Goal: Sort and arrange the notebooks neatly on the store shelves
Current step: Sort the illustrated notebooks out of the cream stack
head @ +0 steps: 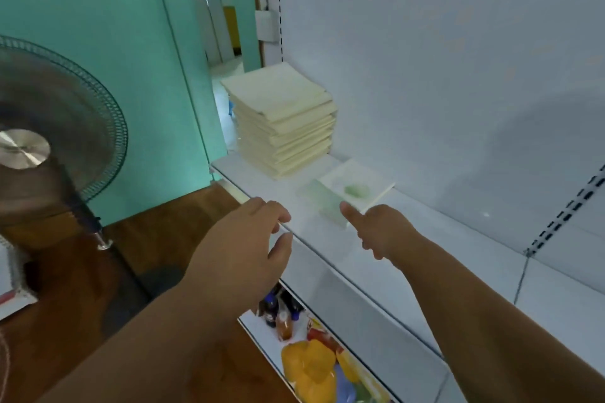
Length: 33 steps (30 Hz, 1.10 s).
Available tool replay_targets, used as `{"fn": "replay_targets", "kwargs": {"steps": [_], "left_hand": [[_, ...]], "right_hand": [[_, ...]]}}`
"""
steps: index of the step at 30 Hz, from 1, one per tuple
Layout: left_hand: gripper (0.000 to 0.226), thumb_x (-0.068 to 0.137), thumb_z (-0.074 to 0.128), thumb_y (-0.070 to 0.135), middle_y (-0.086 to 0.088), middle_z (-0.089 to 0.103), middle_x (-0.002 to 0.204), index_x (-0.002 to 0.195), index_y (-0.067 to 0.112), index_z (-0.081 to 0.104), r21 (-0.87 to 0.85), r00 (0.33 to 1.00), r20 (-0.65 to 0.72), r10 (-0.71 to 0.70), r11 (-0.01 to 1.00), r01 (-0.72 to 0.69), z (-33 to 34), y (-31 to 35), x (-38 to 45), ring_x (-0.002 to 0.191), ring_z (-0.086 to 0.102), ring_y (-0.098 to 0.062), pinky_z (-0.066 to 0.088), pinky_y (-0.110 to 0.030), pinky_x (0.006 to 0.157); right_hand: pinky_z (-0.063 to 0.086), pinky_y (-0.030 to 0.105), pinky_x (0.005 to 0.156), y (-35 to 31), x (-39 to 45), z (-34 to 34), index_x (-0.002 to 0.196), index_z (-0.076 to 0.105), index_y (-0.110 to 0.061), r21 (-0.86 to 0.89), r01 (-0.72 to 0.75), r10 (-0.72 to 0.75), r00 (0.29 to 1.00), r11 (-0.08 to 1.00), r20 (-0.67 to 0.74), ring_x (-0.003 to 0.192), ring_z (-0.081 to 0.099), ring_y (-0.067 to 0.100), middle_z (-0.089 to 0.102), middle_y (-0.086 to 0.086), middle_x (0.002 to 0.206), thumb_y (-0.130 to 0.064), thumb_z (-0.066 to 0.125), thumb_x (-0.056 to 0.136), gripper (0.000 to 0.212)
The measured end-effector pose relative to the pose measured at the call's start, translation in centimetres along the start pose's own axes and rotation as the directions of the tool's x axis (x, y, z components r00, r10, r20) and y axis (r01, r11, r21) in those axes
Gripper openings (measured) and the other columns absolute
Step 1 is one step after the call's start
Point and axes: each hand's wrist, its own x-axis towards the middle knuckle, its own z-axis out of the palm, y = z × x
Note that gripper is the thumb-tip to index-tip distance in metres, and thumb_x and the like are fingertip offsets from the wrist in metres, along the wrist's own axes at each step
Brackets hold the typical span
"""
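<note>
As we reach in toward the white shelf (386,258), both hands are empty and the target is right in front of us: a thin white notebook with a green motif (355,185), lying flat on the shelf board, well apart from the back panel. It partly overlaps a pale green notebook (324,203) that lies nearer the shelf's front edge. Just to the left, close by but not touching as far as we can tell, stands the cream notebook stack (283,118), its edges a bit staggered.

Our right hand (384,229) has the index finger extended, the tip at the near edge of the pale green notebook; whether it is actually touching we cannot tell, the view is soft there. The other fingers are curled under and hold nothing. Our left hand (248,239) hovers over the shelf's front lip, fingers loosely spread and relaxed, thumb out, short of both notebooks and to their left.

How will these handle? We'd judge them light and floppy: thin soft covers, likely smooth, so they should slide easily on the board and sag if lifted by one corner. The white one's raised edge over the green one looks like the natural place to get fingertips under, thumb on top, gripping along a long side rather than a corner. Squaring the pair together before lifting them toward the stack seems the safer way, since loose covers could fan open.
</note>
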Motion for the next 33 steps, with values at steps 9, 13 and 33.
{"fn": "replay_targets", "kwargs": {"steps": [9,13,33], "left_hand": [[0.027,0.098,0.047,0.044,0.021,0.052,0.109,0.124,0.039,0.049,-0.104,0.971,0.180,0.156,0.985,-0.138,3.4,-7.3,11.5,0.090,0.056,-0.003,0.052,-0.017,0.080],[0.024,0.098,0.046,0.043,0.021,0.050,0.104,0.121,0.038,0.050,-0.189,0.898,0.262,0.353,0.931,-0.311,5.5,-10.6,15.8,0.082,0.052,-0.002,0.042,-0.013,0.072],[0.023,0.099,0.053,0.023,-0.005,0.066,0.108,0.121,0.019,0.051,-0.748,0.760,0.554,0.340,0.603,0.276,7.4,-10.1,22.1,0.074,0.072,-0.022,0.059,-0.033,0.057]], "right_hand": [[0.046,0.032,0.072,-1.5,10.0,3.2,0.072,0.053,-0.021,-0.239,-0.314,0.284,0.947,0.919,-0.152,0.076,0.057,0.020,0.057,-0.002,0.074,-0.081,0.048,0.083,0.061],[0.049,0.030,0.074,-2.1,11.0,3.5,0.078,0.056,-0.017,-0.047,-0.453,0.439,0.882,0.890,-0.170,0.081,0.060,0.020,0.057,-0.002,0.076,-0.063,0.075,0.076,0.050],[0.032,0.026,0.047,-7.6,3.2,3.8,0.088,0.060,-0.006,0.891,-0.011,0.540,0.799,0.454,-0.265,0.056,0.045,0.017,0.056,0.005,0.066,-0.038,0.051,0.104,0.037]]}}
